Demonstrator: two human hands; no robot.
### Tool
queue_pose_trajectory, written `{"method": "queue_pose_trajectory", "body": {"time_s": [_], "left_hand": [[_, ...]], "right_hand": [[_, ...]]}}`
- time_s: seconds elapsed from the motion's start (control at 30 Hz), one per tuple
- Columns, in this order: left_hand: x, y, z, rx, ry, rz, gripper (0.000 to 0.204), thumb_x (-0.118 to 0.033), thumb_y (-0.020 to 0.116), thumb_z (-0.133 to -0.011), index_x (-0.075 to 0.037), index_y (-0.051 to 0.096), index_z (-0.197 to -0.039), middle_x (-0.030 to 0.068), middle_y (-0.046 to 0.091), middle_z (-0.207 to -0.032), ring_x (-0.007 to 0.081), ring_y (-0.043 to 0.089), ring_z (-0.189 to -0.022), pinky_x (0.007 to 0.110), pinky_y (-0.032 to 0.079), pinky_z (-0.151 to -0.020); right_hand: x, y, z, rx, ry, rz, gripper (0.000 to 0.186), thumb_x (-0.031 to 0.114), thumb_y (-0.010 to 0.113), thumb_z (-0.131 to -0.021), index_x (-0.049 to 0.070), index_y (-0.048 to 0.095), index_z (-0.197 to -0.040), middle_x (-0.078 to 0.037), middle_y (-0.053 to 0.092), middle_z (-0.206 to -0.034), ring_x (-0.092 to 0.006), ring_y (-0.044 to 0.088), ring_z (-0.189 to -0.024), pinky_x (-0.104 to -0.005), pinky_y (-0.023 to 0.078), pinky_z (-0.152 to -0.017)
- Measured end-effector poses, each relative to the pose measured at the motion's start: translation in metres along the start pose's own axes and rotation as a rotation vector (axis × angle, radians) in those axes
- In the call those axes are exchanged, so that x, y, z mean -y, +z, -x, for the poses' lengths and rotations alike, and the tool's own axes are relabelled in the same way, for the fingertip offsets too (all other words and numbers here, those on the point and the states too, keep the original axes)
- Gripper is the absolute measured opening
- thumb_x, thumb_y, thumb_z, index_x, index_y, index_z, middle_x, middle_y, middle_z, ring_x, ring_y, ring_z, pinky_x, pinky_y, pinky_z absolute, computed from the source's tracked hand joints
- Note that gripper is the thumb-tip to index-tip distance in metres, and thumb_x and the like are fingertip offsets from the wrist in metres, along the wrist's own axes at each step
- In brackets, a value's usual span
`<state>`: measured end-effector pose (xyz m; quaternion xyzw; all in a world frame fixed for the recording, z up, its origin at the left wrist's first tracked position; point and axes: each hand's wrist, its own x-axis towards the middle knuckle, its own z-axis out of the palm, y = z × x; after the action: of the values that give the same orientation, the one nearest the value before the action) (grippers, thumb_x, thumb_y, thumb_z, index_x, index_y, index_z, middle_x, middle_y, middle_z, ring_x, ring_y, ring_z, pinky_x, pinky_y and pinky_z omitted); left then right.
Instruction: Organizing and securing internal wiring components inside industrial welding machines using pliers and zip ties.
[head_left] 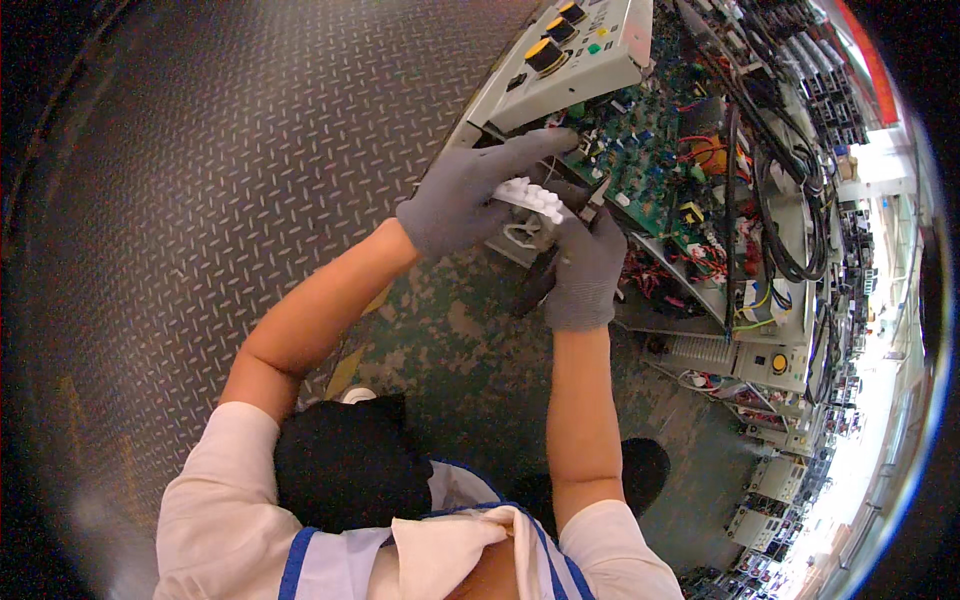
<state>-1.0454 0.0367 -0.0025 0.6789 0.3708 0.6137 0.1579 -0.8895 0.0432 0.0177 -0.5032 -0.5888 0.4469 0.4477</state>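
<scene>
My left hand [462, 197], in a grey glove, reaches to the open machine's near edge. Its index finger points toward the green circuit board [640, 150], and a white knobbly plastic strip [532, 198] runs out from under its curled fingers. The strip's far end lies by the thumb of my right hand [590, 262], also gloved in grey. That hand is closed round what looks like a pair of pliers [598, 190], with a metal tip above the fingers and a dark handle below. The fingers partly hide the pliers.
A light panel [580, 60] with black-and-yellow knobs tops the machine. Loose black cables [775, 200] and red wires hang on its right side. More similar machines [770, 365] stand in a row along the right. Patterned metal plate [250, 130] covers the floor at left.
</scene>
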Motion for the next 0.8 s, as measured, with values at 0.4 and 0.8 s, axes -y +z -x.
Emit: {"method": "queue_pose_trajectory", "body": {"time_s": [0.4,0.8], "left_hand": [[0.010,-0.008,0.029,0.030,0.196,-0.424,0.034,-0.018,0.068,-0.071,-0.015,0.066,-0.104,0.0071,0.060,-0.097,0.0250,0.064,-0.076,0.031,0.053,-0.063],[0.016,-0.007,0.016,-0.031,0.212,-0.591,0.043,-0.020,0.068,-0.067,-0.008,0.063,-0.108,0.0090,0.060,-0.091,0.0244,0.064,-0.073,0.032,0.051,-0.056]], "right_hand": [[0.013,0.018,0.019,0.004,0.319,-0.568,0.023,0.008,0.062,-0.079,0.001,0.060,-0.101,-0.006,0.063,-0.087,-0.0152,0.060,-0.071,-0.0283,0.049,-0.061],[0.015,0.011,0.026,0.189,0.268,-0.584,0.017,0.006,0.059,-0.079,-0.001,0.058,-0.094,-0.006,0.056,-0.070,-0.0118,0.046,-0.056,-0.0258,0.038,-0.053]]}}
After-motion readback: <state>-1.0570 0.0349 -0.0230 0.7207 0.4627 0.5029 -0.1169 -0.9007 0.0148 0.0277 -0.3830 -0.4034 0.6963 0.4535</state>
